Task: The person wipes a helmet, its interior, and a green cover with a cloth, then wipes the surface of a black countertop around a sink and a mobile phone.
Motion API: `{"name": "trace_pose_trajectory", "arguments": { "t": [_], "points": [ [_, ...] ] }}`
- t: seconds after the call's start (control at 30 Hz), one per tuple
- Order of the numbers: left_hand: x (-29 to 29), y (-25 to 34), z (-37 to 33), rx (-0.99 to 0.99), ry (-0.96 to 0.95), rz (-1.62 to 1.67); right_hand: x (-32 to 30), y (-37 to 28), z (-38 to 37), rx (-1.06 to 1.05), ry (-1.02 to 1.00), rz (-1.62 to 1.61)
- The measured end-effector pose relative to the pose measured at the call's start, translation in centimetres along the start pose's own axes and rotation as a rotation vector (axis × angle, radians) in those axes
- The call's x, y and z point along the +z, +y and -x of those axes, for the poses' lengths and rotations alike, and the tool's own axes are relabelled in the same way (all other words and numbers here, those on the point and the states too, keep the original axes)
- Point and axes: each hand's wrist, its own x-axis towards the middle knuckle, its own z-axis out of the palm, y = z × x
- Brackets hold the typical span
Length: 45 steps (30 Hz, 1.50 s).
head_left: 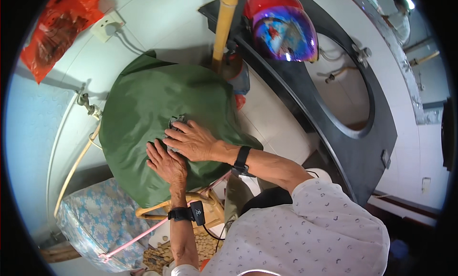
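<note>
A dark green cloth or sheet (143, 104) is draped over something bulky whose shape it hides. My left hand (168, 165) lies flat on the sheet with its fingers stretched out. Just beyond it, to the right, my right hand (194, 141) presses down with its fingers extended, partly over a small dark grey object (178, 121) in the middle of the sheet. The fingers cover much of that object, and I cannot tell what it is.
Below left stands a blue flowered bag (102, 219), near a wooden chair frame (152, 212). A bamboo pole (223, 33) rises behind the sheet. On the right, a black countertop with an oval opening (381, 133) carries a red helmet (269, 2). A tap (86, 102) is at left.
</note>
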Motion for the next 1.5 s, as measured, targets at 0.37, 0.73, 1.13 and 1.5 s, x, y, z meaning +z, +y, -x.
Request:
{"name": "trace_pose_trajectory", "arguments": {
  "t": [0.37,0.73,1.13,1.5],
  "points": [
    [0.5,-0.2,-0.2,0.038,0.081,-0.072,-13.7,6.3,9.4,0.551,0.295,-0.146],
    [0.4,-0.4,0.0,0.023,0.068,-0.119,-19.1,14.1,19.1,0.833,-0.051,0.585],
    [1.1,-1.2,-0.2,0.053,0.099,-0.131,-22.5,10.3,25.8,0.652,-0.09,0.504],
    [1.1,-0.9,0.1,0.035,0.082,-0.125,-23.5,9.1,28.5,0.463,-0.309,0.491]
  ]
}}
